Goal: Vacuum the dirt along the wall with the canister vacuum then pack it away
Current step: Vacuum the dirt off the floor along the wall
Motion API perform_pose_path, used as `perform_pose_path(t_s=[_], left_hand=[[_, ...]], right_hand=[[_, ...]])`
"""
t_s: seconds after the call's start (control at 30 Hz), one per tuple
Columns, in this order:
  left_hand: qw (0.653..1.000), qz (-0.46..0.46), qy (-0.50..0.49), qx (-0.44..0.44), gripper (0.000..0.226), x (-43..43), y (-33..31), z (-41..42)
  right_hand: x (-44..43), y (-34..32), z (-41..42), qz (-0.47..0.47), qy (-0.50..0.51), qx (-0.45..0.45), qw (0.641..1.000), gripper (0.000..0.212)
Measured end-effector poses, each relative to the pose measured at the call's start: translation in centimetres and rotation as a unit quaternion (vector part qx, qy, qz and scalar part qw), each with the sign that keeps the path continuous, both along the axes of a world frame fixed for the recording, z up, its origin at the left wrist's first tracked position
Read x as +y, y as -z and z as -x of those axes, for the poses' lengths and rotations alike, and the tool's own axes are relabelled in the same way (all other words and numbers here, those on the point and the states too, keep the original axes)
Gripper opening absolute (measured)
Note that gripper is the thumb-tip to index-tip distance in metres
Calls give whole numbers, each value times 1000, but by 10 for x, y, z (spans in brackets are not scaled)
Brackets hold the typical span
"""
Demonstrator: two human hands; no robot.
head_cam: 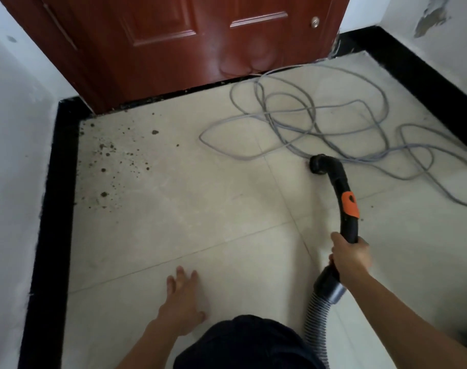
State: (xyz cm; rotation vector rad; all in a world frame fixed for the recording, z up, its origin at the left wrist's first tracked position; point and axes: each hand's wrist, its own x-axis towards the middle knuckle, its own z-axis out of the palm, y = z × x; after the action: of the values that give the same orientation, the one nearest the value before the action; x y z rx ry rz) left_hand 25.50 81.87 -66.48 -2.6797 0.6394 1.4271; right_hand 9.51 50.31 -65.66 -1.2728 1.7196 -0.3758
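Observation:
Dark dirt specks [108, 158] lie scattered on the pale tile floor beside the black skirting [57, 166] of the left wall. My right hand [349, 255] grips the black curved vacuum handle [343, 187], which has an orange slider [350, 205]. Its open nozzle end [318, 163] rests low over the floor, well to the right of the dirt. A ribbed grey hose [316, 312] runs back from the handle toward me. My left hand [183, 302] lies flat on the tiles with its fingers spread. The canister itself is out of view.
A grey cable [301, 123] lies in loose tangled loops across the floor at the right, close to the nozzle. A red-brown door [179, 41] stands shut ahead. Black skirting [424, 73] borders the right wall. My dark-clad knee [253, 344] is at the bottom.

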Motion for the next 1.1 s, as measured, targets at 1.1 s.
perform_pose_path(t_s=[1.1], left_hand=[[928,118,-75,-347,69,35,69,-70]], right_hand=[[65,20,-277,12,-330,-77,941,29]])
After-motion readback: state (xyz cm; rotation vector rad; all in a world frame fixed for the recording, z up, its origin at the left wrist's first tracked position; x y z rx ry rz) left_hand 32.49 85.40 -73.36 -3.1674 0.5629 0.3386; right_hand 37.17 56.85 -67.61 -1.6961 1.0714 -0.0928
